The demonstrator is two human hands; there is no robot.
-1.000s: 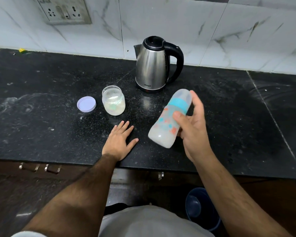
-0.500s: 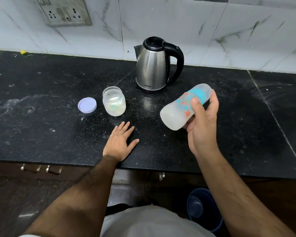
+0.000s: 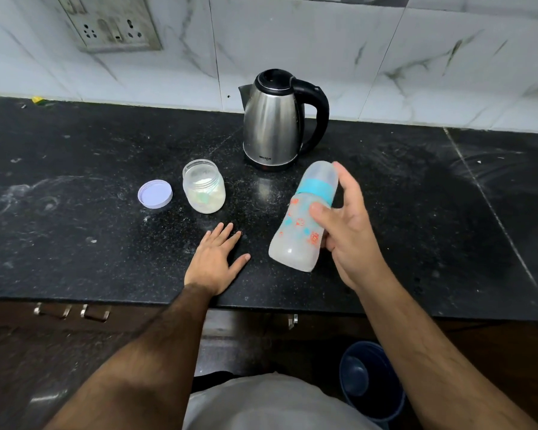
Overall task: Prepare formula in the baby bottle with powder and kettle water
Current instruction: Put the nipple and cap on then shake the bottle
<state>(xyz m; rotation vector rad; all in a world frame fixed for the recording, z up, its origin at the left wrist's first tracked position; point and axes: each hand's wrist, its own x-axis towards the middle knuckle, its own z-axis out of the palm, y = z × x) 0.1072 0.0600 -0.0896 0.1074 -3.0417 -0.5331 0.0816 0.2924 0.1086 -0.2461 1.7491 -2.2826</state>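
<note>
Countertop (image 3: pixel 75 243) of black speckled stone runs across the view, dusted with pale smears, and white marble-veined wall tiles (image 3: pixel 416 57) rise behind it with a socket plate (image 3: pixel 112 23) at upper left. Below the counter edge are dark cabinet fronts with metal handles (image 3: pixel 72 311), and a dark blue bucket (image 3: pixel 370 383) stands on the floor beneath the right forearm.

The left hand (image 3: pixel 216 260) lies flat on the stone, palm down, fingers straight and slightly spread, holding nothing. Just beyond its fingertips stands an open jar of white powder (image 3: pixel 204 186), and to the left of the jar its lilac lid (image 3: pixel 155 193) rests on the counter.

The right hand (image 3: pixel 345 231) grips the baby bottle (image 3: pixel 305 218), thumb across the printed body and fingers curled round the far side by the teal collar. The bottle is raised off the counter and tilted, its cap end pointing up and away, cloudy white liquid sitting in its base. Beyond this hand the steel kettle (image 3: pixel 272 119) stands near the wall, its black handle to the right.

Half a second ago the bottle lay nearly sideways, base toward the left hand; now it is closer to upright, base lower. The left hand has not shifted.
</note>
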